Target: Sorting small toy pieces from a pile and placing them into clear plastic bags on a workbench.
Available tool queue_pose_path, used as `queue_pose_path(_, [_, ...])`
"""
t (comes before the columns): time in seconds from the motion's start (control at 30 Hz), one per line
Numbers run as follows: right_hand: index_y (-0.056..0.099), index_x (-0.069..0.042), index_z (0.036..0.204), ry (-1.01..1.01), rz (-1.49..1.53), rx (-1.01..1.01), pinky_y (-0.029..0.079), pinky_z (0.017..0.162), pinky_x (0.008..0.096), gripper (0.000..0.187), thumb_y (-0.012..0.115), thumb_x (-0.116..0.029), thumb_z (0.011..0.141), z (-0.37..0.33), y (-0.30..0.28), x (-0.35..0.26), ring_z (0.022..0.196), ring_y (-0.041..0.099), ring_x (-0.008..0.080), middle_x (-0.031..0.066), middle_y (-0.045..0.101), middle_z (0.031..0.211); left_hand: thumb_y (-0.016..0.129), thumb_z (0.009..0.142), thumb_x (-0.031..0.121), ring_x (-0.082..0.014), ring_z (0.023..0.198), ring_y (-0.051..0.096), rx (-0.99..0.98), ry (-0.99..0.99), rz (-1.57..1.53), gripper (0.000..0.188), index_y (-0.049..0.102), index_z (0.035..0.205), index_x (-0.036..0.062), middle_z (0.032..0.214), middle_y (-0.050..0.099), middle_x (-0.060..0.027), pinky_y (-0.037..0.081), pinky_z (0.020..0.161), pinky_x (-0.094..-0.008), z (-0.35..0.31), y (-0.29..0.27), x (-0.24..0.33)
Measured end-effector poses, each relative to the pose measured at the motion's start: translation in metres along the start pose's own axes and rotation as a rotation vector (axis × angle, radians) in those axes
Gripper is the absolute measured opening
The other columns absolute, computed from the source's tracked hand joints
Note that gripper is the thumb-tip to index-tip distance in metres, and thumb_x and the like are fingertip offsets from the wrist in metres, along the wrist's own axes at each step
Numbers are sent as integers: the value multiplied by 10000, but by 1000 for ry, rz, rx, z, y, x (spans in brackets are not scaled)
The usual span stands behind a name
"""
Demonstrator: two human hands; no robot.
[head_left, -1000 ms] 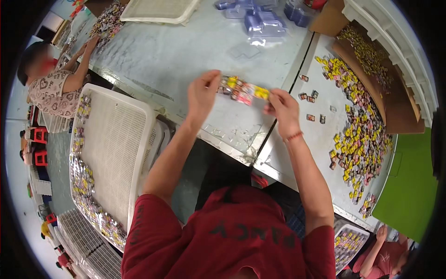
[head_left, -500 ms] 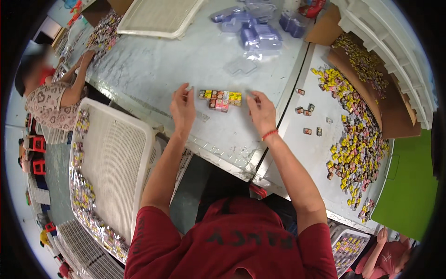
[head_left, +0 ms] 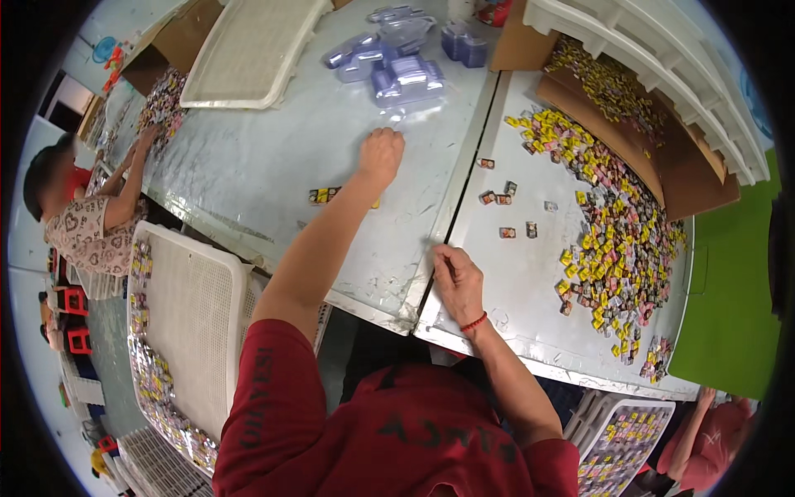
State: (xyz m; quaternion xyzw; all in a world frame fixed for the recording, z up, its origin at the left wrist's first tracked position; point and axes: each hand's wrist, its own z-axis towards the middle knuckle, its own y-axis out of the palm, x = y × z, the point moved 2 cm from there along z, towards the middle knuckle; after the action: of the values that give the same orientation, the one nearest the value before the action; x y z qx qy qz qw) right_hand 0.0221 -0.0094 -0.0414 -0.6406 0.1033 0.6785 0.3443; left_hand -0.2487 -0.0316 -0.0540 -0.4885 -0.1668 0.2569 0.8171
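Observation:
My left hand (head_left: 382, 157) is closed over the table, knuckles up, just in front of a pile of clear plastic shells (head_left: 406, 79). Its fingertips are hidden, and whatever they pinch cannot be made out. Beneath the left forearm lies a group of small printed packets (head_left: 324, 195), yellow, black and red; the forearm covers most of it. My right hand (head_left: 458, 284), with a red bracelet at the wrist, is loosely curled above the table's near edge by the seam. Nothing shows in its fingers. Several loose packets (head_left: 507, 233) lie beyond it to the right.
A large heap of packets (head_left: 617, 240) spreads over the right table beside a cardboard box (head_left: 609, 132). A white mesh tray (head_left: 195, 323) stands at left, another white tray (head_left: 248, 54) at the far left. Co-workers (head_left: 91, 207) sit left and lower right.
My left hand has reached forward across the grouped packets toward the clear shells and closed. My right hand has drawn back toward the near table edge and curled. The view has shifted right.

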Motion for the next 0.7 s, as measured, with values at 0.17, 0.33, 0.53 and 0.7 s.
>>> queue_pose_path(0.17, [615, 0, 1062, 130, 221, -12, 455, 618, 214, 163, 574, -80, 926, 1, -1, 14, 644, 541, 80, 29, 588, 808, 562, 770, 80, -296, 731, 596, 104, 162, -146, 53, 589, 783, 36, 750, 579, -111, 491, 591, -405, -6, -37, 35])
queue_pose_path(0.33, [426, 5, 1309, 338, 831, 214, 494, 698, 267, 467, 448, -346, 1001, 4, -21, 24, 785, 573, 107, 74, 609, 957, 652, 745, 111, -278, 702, 590, 53, 185, -472, 116, 558, 703, 56, 713, 571, -74, 483, 555, -397, -57, -102, 134])
queue_pose_path(0.53, [345, -12, 1369, 559, 798, 99, 544, 682, 298, 641, 335, -524, 984, -12, -67, 19, 852, 597, 162, 86, 529, 964, 739, 744, 138, -223, 596, 563, -122, 110, -760, 192, 574, 744, 40, 680, 565, -82, 426, 519, -341, -105, -101, 182])
queue_pose_path(0.7, [409, 7, 1296, 667, 692, 165, 550, 556, 279, 692, 352, -589, 949, -11, -71, 22, 776, 629, 183, 99, 552, 940, 702, 824, 143, -87, 623, 532, -577, -156, -1124, 178, 587, 773, 17, 701, 601, -26, 415, 542, -254, -95, -97, 176])
